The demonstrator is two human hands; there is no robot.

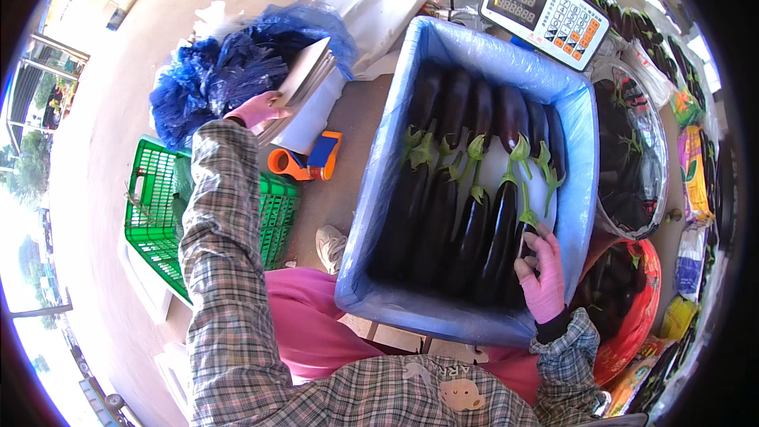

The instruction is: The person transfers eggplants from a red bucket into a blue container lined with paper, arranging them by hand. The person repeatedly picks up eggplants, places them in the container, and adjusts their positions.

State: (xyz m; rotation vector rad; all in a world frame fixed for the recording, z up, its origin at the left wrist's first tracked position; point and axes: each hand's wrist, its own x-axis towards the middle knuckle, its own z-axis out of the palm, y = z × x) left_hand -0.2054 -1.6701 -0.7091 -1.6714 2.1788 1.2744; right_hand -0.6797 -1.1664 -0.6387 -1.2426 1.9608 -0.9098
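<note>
My left hand (261,110), in a pink glove with bare fingertips, grips the edge of a stack of thin white sheets (305,74). My right hand (542,279), gloved the same way, has its fingers loosely curled over the right end of the near row of eggplants (501,231). Its fingertips are beside the green cap of one eggplant (528,213). These eggplants lie in a crate lined with blue plastic film (370,213). A far row of eggplants (453,101) lies opposite, with the stems of both rows meeting in the middle over a pale sheet.
A weighing scale's display panel (544,12) stands behind the crate. Left lie crumpled blue film (219,65), an orange tape dispenser (317,157) and a green plastic basket (278,201). Bagged eggplants (622,148) and a red bag (649,284) crowd the right.
</note>
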